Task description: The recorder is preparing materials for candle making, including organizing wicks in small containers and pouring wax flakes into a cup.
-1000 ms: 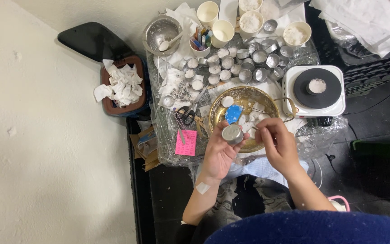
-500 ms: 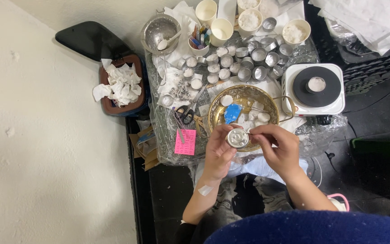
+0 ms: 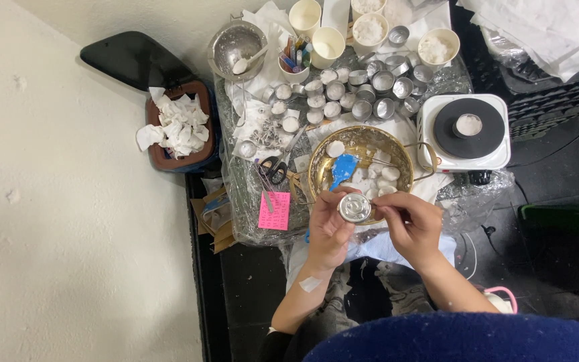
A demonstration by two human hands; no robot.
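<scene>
My left hand (image 3: 328, 230) holds a small round metal cup (image 3: 354, 207) with its open side facing up, just over the near rim of a brass bowl (image 3: 403, 167). My right hand (image 3: 411, 224) pinches a thin metal tool whose tip meets the cup's right edge. The bowl holds several white wax discs and a blue piece (image 3: 344, 168).
Several small metal cups (image 3: 370, 94) and paper cups (image 3: 328, 47) of white wax crowd the far side of the plastic-covered table. A white hot plate (image 3: 465, 131) with a cup on it stands to the right. Scissors (image 3: 275, 169), a pink note (image 3: 275, 210) and a bin of tissues (image 3: 177, 127) lie left.
My left hand turned the metal cup so its open side faces up and drew it slightly nearer. My right hand brought the thin tool in against the cup's edge.
</scene>
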